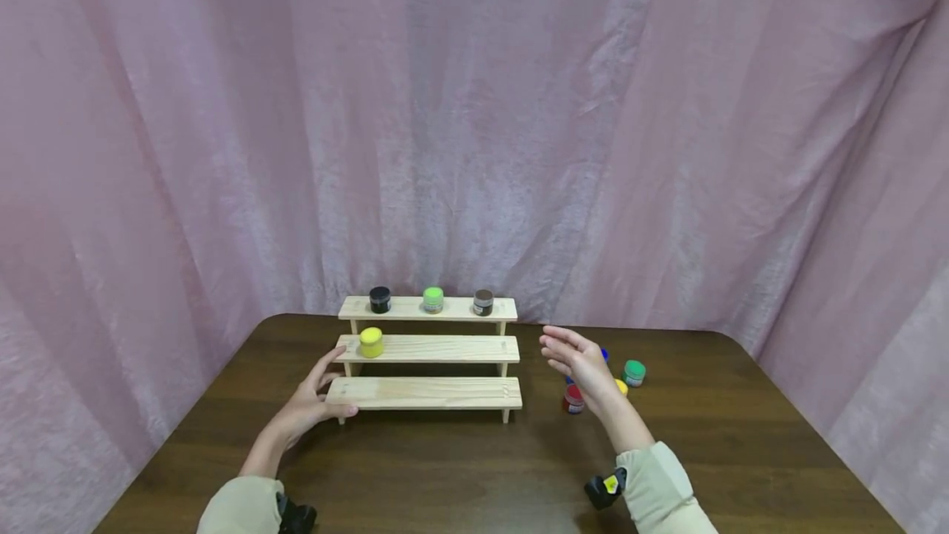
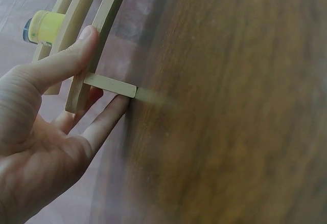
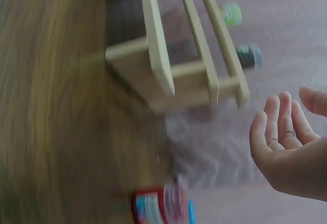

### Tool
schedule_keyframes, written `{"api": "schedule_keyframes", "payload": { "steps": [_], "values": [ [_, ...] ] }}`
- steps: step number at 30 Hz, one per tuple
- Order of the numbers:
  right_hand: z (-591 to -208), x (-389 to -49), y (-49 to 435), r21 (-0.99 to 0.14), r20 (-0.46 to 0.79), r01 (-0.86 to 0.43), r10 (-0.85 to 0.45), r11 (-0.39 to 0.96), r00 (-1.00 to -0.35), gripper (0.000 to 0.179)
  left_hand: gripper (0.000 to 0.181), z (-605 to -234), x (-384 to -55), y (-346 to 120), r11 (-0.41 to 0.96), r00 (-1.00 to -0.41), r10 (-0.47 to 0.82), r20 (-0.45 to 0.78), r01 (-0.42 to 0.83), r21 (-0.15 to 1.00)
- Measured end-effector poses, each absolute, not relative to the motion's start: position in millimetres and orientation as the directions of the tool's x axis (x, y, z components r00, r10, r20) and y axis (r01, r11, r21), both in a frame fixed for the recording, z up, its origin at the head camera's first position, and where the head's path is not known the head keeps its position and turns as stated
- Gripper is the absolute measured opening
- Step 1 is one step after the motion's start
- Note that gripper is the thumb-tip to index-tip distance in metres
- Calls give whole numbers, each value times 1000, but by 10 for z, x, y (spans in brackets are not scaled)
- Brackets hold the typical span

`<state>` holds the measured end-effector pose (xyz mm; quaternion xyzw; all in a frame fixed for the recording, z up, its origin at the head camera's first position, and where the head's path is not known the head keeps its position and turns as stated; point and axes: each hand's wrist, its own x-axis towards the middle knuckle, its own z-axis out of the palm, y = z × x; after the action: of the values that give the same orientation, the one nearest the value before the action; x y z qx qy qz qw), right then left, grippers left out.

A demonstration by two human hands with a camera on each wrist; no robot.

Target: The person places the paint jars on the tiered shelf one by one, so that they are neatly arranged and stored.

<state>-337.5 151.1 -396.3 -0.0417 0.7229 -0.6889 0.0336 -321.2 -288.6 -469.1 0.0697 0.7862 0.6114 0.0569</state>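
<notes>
A three-tier wooden display stand [image 1: 437,394] stands on the table. My left hand [image 1: 307,406] holds its left end, thumb on the lowest board and fingers by the side and leg [image 2: 110,84]. On the middle tier, toward the left, sits a yellow paint jar [image 1: 371,343]. The top tier carries a black jar [image 1: 380,300], a light green jar [image 1: 433,300] and a dark brown jar [image 1: 483,302]. My right hand [image 1: 586,367] hovers right of the stand, fingers loosely bent and holding nothing. Near it stands a red jar [image 1: 572,400].
Around the right hand are a green jar [image 1: 633,373], a yellow-lidded jar [image 1: 622,387] and a blue-lidded one [image 1: 604,354], the last two partly hidden by it. A pink curtain [image 1: 474,130] hangs behind the brown wooden table [image 1: 415,476].
</notes>
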Motion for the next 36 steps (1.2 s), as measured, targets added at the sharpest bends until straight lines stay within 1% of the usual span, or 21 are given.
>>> {"api": "schedule_keyframes", "payload": {
  "steps": [5, 13, 18, 24, 31, 36],
  "values": [
    [-4049, -3336, 1811, -999, -28, 26, -38, 44, -999, 54, 109, -4682, -3202, -2859, 248, -984, 176, -14, 31, 968],
    [-4224, -3228, 2224, -991, -44, 49, 50, 124, -998, 55, 109, -4683, -3209, -2842, 240, -984, 179, -3, 41, 970],
    [-4277, -3199, 2387, -990, -41, 53, 93, 130, -995, 49, 109, -4694, -3207, -2861, 225, -984, 177, 2, 42, 974],
    [-4341, -3191, 2491, -982, -36, 56, 115, 179, -993, 48, 109, -4692, -3208, -2871, 227, -984, 175, 7, 47, 973],
    [-4415, -3186, 2522, -948, -45, 70, 86, 310, -995, 49, 109, -4676, -3203, -2875, 236, -984, 177, -2, 41, 971],
    [-4442, -3207, 2534, -945, -43, 70, 90, 319, -995, 52, 109, -4672, -3212, -2873, 234, -984, 177, -1, 41, 971]
  ]
}}
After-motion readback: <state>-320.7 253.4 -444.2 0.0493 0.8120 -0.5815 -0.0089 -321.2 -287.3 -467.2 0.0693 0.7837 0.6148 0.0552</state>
